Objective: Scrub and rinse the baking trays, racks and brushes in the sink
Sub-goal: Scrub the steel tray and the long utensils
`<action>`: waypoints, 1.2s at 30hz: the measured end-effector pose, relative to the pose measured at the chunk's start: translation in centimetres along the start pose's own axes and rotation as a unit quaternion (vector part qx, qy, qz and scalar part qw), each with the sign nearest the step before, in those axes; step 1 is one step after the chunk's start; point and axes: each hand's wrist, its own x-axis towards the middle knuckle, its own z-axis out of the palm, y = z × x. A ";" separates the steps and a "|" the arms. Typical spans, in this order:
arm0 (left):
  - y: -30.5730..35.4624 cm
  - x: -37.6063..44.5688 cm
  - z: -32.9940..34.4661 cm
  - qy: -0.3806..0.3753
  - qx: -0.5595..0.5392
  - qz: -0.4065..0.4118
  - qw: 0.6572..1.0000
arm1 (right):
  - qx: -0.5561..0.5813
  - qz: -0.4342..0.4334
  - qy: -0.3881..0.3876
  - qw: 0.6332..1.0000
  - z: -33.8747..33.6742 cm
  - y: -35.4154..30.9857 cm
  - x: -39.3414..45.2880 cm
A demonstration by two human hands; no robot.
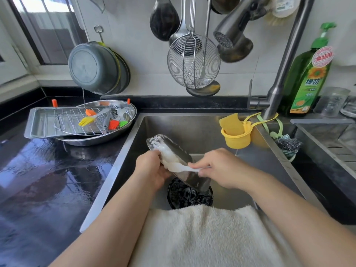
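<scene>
- Over the sink [192,130], the left hand [152,170] grips a soapy tray [179,157], tilted above the drain [189,193].
- The right hand [221,166] pinches a white cloth [185,167] against it.
- Left of the sink, on the wet black table [38,170], a pan [42,122], rack [77,120] and brushes [102,120] lie stacked.
- A towel [202,234] drapes the sink's near edge.

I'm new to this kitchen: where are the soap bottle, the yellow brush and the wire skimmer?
soap bottle [308,78], head view, on its label.
yellow brush [85,121], head view, on its bristles.
wire skimmer [192,64], head view, on its mesh.
</scene>
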 end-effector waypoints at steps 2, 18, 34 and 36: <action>0.4 0.4 -0.5 0.010 -0.008 0.003 1.000 | 0.005 0.028 -0.034 0.999 -0.3 1.1 -0.8; -0.2 0.5 -0.1 -0.059 0.016 0.019 0.998 | 0.011 0.033 -0.011 0.999 -1.2 0.8 -1.4; -0.1 0.0 0.1 -0.057 -0.051 -0.008 0.997 | -0.032 0.021 0.028 0.999 -0.6 -0.8 -0.1; 0.5 0.7 -0.4 -0.044 -0.115 -0.001 0.992 | -0.008 0.046 0.007 0.999 -1.2 0.0 -0.7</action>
